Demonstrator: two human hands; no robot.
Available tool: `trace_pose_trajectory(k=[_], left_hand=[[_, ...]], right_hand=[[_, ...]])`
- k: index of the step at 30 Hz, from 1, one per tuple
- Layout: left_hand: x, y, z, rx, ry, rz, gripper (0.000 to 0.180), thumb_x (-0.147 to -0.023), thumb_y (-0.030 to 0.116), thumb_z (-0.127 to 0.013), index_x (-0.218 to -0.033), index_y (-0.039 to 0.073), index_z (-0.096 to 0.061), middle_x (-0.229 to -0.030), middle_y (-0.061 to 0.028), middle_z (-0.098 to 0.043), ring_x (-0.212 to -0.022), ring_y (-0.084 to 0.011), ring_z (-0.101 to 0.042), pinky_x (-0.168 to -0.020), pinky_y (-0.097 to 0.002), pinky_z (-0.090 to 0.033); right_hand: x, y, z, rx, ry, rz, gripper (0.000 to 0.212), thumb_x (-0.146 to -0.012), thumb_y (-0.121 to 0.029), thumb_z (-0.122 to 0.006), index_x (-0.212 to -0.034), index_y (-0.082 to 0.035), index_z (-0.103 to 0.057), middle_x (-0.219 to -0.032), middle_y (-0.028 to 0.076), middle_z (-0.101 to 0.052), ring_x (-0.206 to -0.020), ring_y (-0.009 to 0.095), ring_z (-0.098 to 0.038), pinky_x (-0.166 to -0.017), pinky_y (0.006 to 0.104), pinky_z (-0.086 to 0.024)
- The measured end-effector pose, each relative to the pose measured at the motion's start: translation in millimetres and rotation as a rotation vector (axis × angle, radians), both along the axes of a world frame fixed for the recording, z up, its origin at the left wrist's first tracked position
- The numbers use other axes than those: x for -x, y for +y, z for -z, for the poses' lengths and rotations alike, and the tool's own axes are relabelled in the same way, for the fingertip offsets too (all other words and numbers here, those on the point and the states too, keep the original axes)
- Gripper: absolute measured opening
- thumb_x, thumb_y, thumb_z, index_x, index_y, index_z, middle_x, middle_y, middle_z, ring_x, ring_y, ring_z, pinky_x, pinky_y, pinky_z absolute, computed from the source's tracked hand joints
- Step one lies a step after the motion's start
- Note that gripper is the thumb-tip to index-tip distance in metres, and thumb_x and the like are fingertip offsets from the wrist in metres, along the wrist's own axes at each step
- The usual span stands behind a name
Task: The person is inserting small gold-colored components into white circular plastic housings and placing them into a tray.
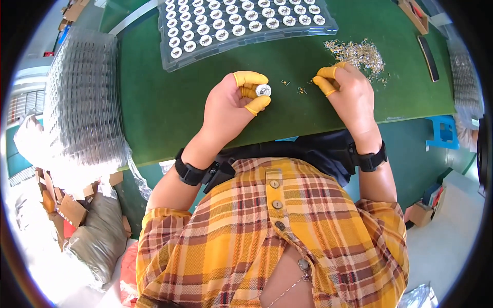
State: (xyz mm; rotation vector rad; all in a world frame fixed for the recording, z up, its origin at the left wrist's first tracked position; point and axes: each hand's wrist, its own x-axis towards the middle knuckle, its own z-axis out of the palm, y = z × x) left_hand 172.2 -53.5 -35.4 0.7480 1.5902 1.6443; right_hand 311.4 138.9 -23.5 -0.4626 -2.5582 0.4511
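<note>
Yellow finger cots cover the fingertips of both my hands. My left hand (228,102) grips a small round white part (263,90) between thumb and fingers, its face turned to the right. Off to the right, my right hand (349,92) has its thumb and fingertips pinched together over a tiny wire-legged component (310,82), which just shows at the tips. Between the hands, a few loose components (302,91) lie on the green table mat (205,74). Beyond my right hand spreads a pile of the same small wire-legged components (359,55).
A clear plastic tray (246,41) with rows of round white parts stands at the far side. Stacked clear trays (82,92) rise at the table's left edge. A dark flat bar (428,58) lies at right, with a blue stool (442,132) below the table edge.
</note>
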Motion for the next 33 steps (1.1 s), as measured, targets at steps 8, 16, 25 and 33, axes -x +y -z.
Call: trace_pose_trajectory(k=[8, 16, 25, 33], left_hand=[[-1.8, 9.2, 4.1, -0.060, 0.062, -0.005, 0.035, -0.080, -0.012, -0.064, -0.111, -0.002, -0.051, -0.101, -0.0078, -0.058, -0.089, -0.0153, -0.062, -0.077, -0.0273, -0.054], [0.5, 5.1, 0.6, -0.071, 0.044, -0.015, 0.035, -0.079, -0.012, -0.065, -0.110, -0.001, -0.053, -0.101, -0.0068, -0.058, -0.089, -0.0138, -0.061, -0.077, -0.0260, -0.053], [0.6, 3.8, -5.9, -0.047, 0.041, 0.013, 0.035, -0.075, -0.012, -0.068, -0.107, -0.001, -0.054, -0.097, -0.0061, -0.059, -0.086, -0.0122, -0.061, -0.076, -0.0255, -0.053], [-2.2, 3.6, -4.5, -0.002, 0.146, -0.036, 0.032, -0.076, -0.011, -0.068, -0.104, -0.001, -0.055, -0.095, -0.0056, -0.060, -0.083, -0.0103, -0.061, -0.073, -0.0232, -0.054]], right_hand=[[12.6, -15.3, 7.2, 0.275, 0.038, 0.022, 0.012, -0.071, -0.005, -0.074, -0.080, -0.005, -0.067, -0.076, 0.005, -0.065, -0.063, 0.018, -0.064, -0.056, 0.0285, -0.050], [25.7, -48.5, 8.2, 0.835, 0.300, -0.144, 0.019, -0.076, 0.002, -0.072, -0.094, -0.003, -0.069, -0.091, 0.005, -0.069, -0.075, 0.009, -0.064, -0.068, 0.0223, -0.053], [28.0, -52.1, 6.9, 0.690, 0.292, -0.156, 0.017, -0.077, 0.002, -0.071, -0.093, -0.004, -0.069, -0.089, 0.006, -0.068, -0.075, 0.011, -0.064, -0.067, 0.0231, -0.053], [28.8, -56.3, -7.2, 0.355, 0.233, -0.198, 0.018, -0.073, 0.004, -0.072, -0.088, -0.005, -0.068, -0.085, 0.009, -0.067, -0.071, 0.019, -0.065, -0.062, 0.0263, -0.052]])
